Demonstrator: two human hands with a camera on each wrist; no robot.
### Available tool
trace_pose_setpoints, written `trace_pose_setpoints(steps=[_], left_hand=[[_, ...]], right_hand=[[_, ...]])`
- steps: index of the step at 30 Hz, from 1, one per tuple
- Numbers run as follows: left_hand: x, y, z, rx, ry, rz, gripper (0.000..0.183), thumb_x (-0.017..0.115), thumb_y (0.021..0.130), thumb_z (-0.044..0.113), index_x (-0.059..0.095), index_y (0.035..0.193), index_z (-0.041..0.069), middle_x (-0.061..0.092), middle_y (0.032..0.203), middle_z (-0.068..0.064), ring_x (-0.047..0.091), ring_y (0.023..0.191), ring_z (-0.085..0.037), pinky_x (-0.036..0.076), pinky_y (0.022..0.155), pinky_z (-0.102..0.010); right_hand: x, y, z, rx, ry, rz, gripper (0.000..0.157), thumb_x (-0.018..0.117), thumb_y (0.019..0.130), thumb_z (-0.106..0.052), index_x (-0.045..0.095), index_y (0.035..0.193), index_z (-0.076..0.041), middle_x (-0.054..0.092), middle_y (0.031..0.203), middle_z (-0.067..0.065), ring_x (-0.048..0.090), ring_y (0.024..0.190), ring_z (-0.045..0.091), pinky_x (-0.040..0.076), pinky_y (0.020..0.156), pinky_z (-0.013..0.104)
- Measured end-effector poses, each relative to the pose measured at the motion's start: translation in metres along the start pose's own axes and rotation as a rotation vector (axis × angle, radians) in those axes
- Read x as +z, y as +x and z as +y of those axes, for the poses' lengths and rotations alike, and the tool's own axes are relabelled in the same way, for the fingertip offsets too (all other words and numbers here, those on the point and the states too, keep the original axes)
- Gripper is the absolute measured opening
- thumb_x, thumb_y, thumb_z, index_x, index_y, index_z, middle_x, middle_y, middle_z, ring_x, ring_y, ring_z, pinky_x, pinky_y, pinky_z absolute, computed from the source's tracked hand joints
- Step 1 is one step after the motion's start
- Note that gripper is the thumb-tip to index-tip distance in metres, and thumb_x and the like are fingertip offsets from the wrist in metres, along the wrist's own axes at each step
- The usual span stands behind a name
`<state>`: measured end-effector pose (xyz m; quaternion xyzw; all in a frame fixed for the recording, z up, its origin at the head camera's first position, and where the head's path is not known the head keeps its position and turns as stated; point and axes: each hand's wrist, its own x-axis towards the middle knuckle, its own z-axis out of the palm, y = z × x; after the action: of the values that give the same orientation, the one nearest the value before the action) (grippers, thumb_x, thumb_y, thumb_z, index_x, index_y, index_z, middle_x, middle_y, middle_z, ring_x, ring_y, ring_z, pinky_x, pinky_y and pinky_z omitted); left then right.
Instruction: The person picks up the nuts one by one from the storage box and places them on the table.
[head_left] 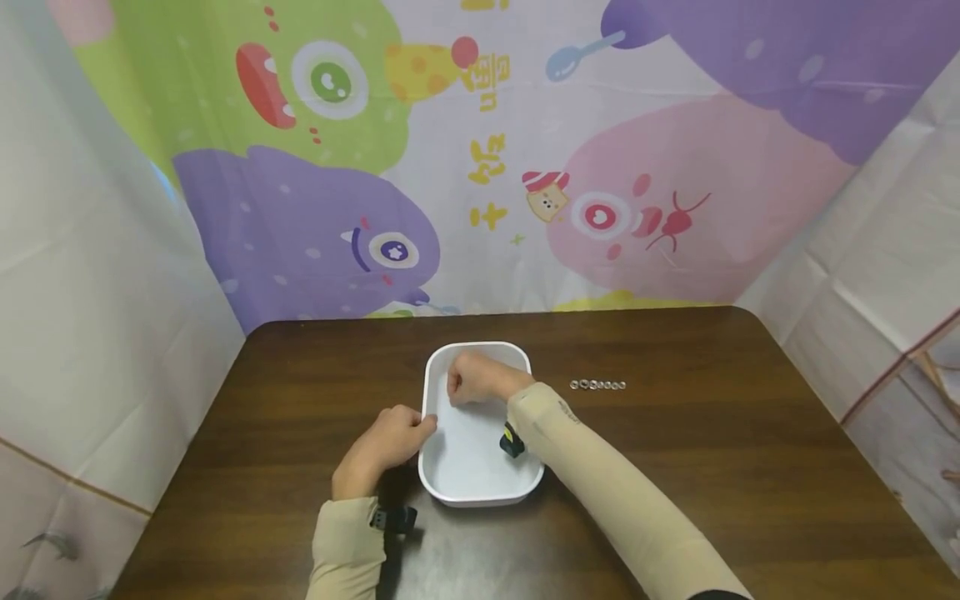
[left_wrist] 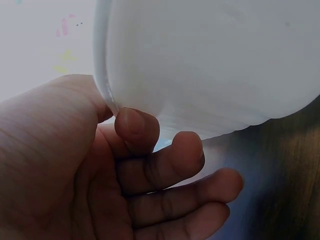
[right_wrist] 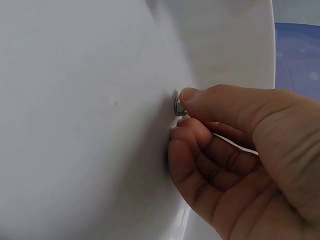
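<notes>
A white rectangular tub [head_left: 480, 467] with rounded corners and raised walls sits on the table. My left hand [head_left: 390, 437] grips its left rim, the thumb over the edge; in the left wrist view the curled fingers [left_wrist: 187, 152] lie at the outer wall. My right hand [head_left: 480, 379] reaches inside, near the far left part of the tub. In the right wrist view, a small silver metal nut [right_wrist: 179, 107] is pinched at the thumb and fingertips, close to the tub's inner surface. In the head view that nut is hidden by the hand.
A row of several small metal nuts [head_left: 597, 385] lies on the brown wooden table [head_left: 675, 467], right of the tub. A cartoon-printed cloth [head_left: 480, 275] hangs behind the table's far edge. Pale sheets hang at both sides.
</notes>
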<state>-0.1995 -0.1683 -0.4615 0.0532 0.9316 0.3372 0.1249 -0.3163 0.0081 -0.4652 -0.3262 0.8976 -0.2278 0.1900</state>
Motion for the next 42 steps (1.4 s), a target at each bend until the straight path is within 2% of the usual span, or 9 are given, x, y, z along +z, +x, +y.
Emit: trace_pose_setpoints(steps=[4, 11, 18, 25, 30, 35, 42], left_hand=[[0.000, -0.002, -0.001, -0.003, -0.012, -0.005, 0.041, 0.050, 0.100, 0.028, 0.061, 0.065, 0.009, 0.050, 0.054, 0.001, 0.047, 0.051, -0.014, 0.039, 0.052, -0.029], [0.000, -0.001, -0.002, -0.004, -0.005, 0.006, 0.040, 0.050, 0.099, 0.028, 0.059, 0.064, 0.010, 0.050, 0.055, 0.001, 0.046, 0.051, -0.013, 0.038, 0.051, -0.029], [-0.001, -0.002, -0.003, -0.006, -0.004, 0.008, 0.041, 0.050, 0.099, 0.028, 0.058, 0.063, 0.011, 0.050, 0.055, 0.001, 0.047, 0.051, -0.013, 0.039, 0.051, -0.029], [-0.002, -0.002, -0.002, -0.023, -0.005, -0.007, 0.041, 0.050, 0.100, 0.029, 0.058, 0.064, 0.011, 0.049, 0.056, 0.001, 0.046, 0.052, -0.014, 0.038, 0.052, -0.029], [-0.003, -0.002, 0.000, -0.035, -0.014, -0.008, 0.041, 0.050, 0.099, 0.028, 0.056, 0.063, 0.011, 0.049, 0.055, 0.000, 0.046, 0.051, -0.015, 0.038, 0.051, -0.029], [-0.002, 0.000, 0.000, -0.034, 0.003, -0.010, 0.040, 0.050, 0.099, 0.028, 0.059, 0.065, 0.009, 0.052, 0.058, -0.001, 0.049, 0.054, -0.015, 0.040, 0.053, -0.030], [-0.001, 0.000, -0.001, -0.026, 0.007, -0.014, 0.038, 0.050, 0.098, 0.029, 0.066, 0.071, 0.007, 0.055, 0.059, -0.002, 0.052, 0.056, -0.016, 0.042, 0.056, -0.030]], right_hand=[[0.000, -0.002, -0.002, 0.022, -0.002, -0.022, 0.005, 0.078, 0.087, -0.009, 0.076, 0.083, -0.008, 0.064, 0.073, -0.005, 0.053, 0.068, 0.007, 0.044, 0.063, 0.019], [-0.002, -0.005, -0.006, 0.024, -0.047, -0.047, 0.006, 0.075, 0.084, -0.002, 0.077, 0.084, -0.007, 0.063, 0.073, -0.005, 0.052, 0.068, 0.008, 0.042, 0.062, 0.018], [-0.007, -0.009, -0.007, 0.023, -0.059, -0.034, 0.011, 0.076, 0.083, -0.004, 0.072, 0.076, -0.011, 0.061, 0.070, -0.006, 0.052, 0.064, 0.007, 0.042, 0.060, 0.020], [-0.027, -0.019, -0.012, -0.008, -0.062, -0.023, 0.009, 0.074, 0.089, -0.007, 0.072, 0.080, -0.011, 0.064, 0.078, -0.004, 0.054, 0.071, 0.009, 0.046, 0.069, 0.022], [-0.043, -0.028, -0.011, -0.035, -0.084, 0.020, 0.008, 0.073, 0.091, -0.012, 0.074, 0.083, -0.013, 0.069, 0.081, -0.003, 0.057, 0.072, 0.011, 0.049, 0.070, 0.025], [-0.056, -0.042, 0.000, -0.039, -0.068, 0.056, 0.006, 0.074, 0.091, -0.015, 0.075, 0.086, -0.013, 0.071, 0.084, -0.003, 0.062, 0.077, 0.011, 0.052, 0.074, 0.027], [-0.078, -0.073, 0.022, -0.002, -0.001, 0.118, 0.005, 0.071, 0.094, -0.014, 0.075, 0.094, -0.012, 0.073, 0.092, 0.001, 0.066, 0.081, 0.014, 0.055, 0.074, 0.030]])
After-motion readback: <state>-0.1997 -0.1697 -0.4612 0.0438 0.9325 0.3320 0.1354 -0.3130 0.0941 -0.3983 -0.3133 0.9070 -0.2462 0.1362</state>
